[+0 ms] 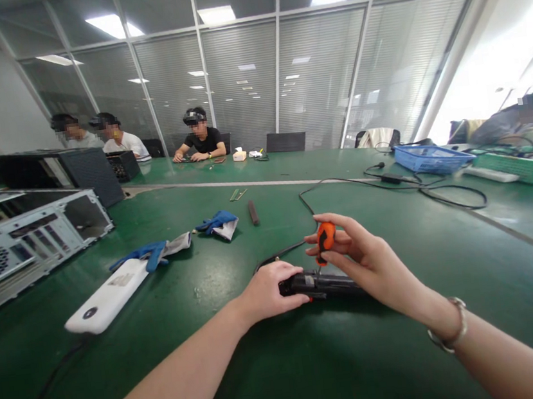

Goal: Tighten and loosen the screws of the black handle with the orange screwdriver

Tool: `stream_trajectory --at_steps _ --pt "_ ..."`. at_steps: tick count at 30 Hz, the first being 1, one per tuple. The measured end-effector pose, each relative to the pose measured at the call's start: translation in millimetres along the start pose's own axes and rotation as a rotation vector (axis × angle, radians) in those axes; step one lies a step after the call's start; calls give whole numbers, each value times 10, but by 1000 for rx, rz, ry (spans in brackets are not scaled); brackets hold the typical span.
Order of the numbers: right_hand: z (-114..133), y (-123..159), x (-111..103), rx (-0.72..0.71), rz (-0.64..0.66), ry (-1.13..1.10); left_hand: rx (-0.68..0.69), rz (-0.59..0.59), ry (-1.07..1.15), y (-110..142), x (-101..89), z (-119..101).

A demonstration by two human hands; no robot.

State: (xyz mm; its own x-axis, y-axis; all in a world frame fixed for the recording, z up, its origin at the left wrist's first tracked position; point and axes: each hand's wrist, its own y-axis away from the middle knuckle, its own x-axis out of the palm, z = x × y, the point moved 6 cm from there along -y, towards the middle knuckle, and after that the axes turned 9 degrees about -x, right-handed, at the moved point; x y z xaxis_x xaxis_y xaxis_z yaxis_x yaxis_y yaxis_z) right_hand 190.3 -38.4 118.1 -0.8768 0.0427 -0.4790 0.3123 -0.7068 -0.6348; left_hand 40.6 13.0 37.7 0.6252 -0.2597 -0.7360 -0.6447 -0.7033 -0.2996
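A long black device [338, 283] with a rounded body lies on the green table in front of me. Around its left end wraps my left hand [277, 289], fingers closed on it. Above the device, my right hand [363, 255] pinches the orange and black handle of a screwdriver [326, 241] between thumb and fingers. The screwdriver stands nearly upright, its short shaft pointing down at the device; whether the tip sits in a screw is too small to tell. A black cord [292, 247] runs behind both hands, and its near end is partly hidden by my left hand.
Left lie a white power bank-like block [108, 298], blue-grey gloves [221, 223], a brown bar [253, 213] and an open metal computer case [74, 213]. Blue [431, 158] and green baskets [529, 167] stand right, near looping cables. Several people sit around the table.
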Motion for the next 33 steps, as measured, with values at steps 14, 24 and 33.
stream_trajectory --at_steps 14,24,33 --pt "66 -32 -137 -34 -11 326 10 -9 8 4 -10 -16" --pt "62 -27 -78 -43 48 155 4 -17 -1 -8 -6 -4" --pt "66 -32 -96 -37 39 179 9 -13 -20 -2 1 -7"
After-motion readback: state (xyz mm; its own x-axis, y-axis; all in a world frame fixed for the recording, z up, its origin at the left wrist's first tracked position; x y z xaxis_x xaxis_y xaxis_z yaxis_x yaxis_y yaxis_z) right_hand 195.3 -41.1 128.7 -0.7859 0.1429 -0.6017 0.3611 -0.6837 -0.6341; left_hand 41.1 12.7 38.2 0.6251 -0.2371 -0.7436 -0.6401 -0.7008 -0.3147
